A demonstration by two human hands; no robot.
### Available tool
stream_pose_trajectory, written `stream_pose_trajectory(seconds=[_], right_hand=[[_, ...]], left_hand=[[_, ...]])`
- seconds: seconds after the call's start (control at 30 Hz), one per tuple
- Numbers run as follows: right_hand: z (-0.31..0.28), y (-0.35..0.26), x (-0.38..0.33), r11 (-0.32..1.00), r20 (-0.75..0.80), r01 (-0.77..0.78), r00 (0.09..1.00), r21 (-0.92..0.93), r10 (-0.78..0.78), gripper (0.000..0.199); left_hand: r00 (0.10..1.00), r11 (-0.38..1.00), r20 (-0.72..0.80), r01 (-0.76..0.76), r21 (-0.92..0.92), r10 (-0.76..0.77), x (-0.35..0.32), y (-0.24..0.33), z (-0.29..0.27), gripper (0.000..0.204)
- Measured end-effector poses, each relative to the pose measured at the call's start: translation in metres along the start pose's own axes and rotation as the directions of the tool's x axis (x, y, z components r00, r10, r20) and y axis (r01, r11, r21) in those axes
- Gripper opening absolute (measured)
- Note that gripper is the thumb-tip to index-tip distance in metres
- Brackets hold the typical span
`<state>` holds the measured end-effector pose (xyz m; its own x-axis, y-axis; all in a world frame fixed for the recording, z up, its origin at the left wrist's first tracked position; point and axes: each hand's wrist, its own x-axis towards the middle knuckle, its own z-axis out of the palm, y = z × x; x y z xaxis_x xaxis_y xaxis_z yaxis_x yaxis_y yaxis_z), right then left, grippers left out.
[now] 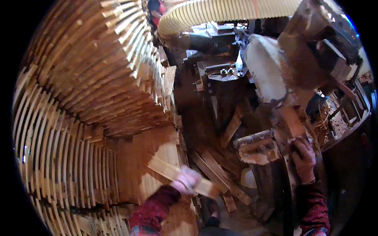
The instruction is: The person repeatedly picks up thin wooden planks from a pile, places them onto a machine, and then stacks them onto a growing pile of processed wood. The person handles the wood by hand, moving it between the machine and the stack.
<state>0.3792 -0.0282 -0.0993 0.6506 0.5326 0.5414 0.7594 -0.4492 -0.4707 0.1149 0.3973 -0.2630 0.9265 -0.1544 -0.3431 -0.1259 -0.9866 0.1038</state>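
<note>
My left hand (pixel 186 180) is wrapped around the middle of a pale wooden board (pixel 163 167), which slants across the front edge of the stacked lumber at the lower middle. At the right, my right hand (pixel 304 159) is closed, with curled fingers, over the near end of a reddish-brown wooden board (pixel 293 124). This second board lies along the bed of a dusty machine (pixel 275 149), its far end reaching beneath a pale hood (pixel 264 67). The fingertips of the right hand are partly blurred.
Tall stacks of boards (pixel 90 78) fill the left side. A ribbed yellowish hose (pixel 228 11) crosses the top to the machine. Loose offcuts (pixel 214 169) lie on the floor between stack and machine, near my foot (pixel 212 208). A dust-covered roller-shaped part (pixel 258 147) juts out beside the bed.
</note>
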Motion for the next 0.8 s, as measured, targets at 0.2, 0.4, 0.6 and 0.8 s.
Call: stream_pose_trajectory(seconds=[0.2,0.4,0.6,0.8], right_hand=[[-0.089,-0.098,-0.119,1.0,0.27,0.024,0.963,-0.016,-0.019,0.055],[-0.193,-0.176,-0.252,0.968,0.57,-0.233,0.81,0.093,0.14,0.108],[-0.283,-0.17,-0.36,0.978,0.246,-0.205,0.947,-0.025,0.205,0.094],[-0.266,-0.135,-0.421,0.959,0.079,-0.093,0.99,-0.267,0.118,0.066]], left_hand=[[0.856,0.586,-0.505,-0.466,-0.663,0.109,-0.085,0.193,-0.116,0.08],[0.721,-0.745,-0.371,-0.659,-0.104,-0.586,-0.075,0.344,-0.215,0.079],[0.768,-0.487,-0.367,-0.625,-0.61,-0.525,-0.028,0.432,-0.153,0.054],[0.667,0.343,-0.102,0.241,-0.908,-0.738,-0.016,0.304,-0.026,0.09]])
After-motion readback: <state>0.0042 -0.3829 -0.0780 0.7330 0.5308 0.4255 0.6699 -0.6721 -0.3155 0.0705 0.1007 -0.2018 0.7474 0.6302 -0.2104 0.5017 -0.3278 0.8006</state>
